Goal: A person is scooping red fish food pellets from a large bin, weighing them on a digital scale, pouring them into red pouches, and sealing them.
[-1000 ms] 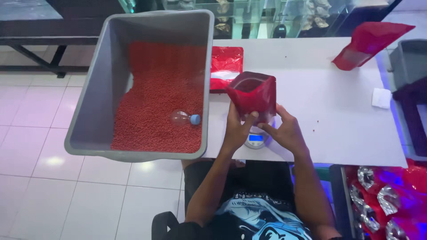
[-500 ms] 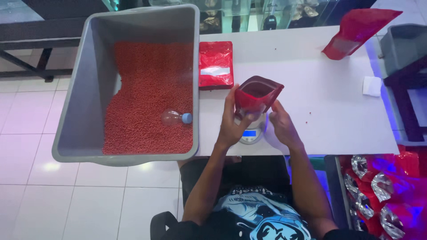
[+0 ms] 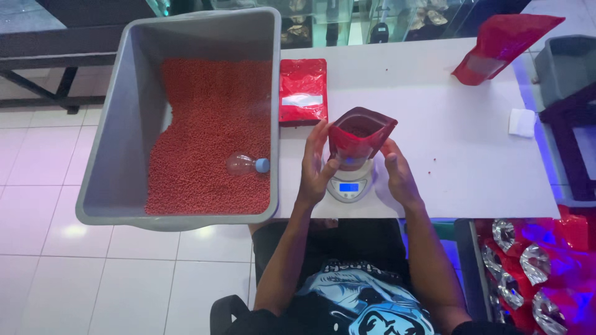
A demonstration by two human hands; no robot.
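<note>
A grey tub (image 3: 118,136) of red pellets (image 3: 211,136) sits at the left. On the white table (image 3: 472,155), the left hand (image 3: 315,162) and right hand (image 3: 397,174), fingers spread, steady an open red pouch (image 3: 360,133) standing on a small scale (image 3: 351,185).

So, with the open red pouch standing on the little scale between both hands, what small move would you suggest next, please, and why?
Probably let go with both hands and read the display. The red pouch stands open on the small scale, with the left hand and right hand against its sides; any touch could skew the weight. If it is light, the bottle scoop lies on the pellets in the grey tub.
</note>
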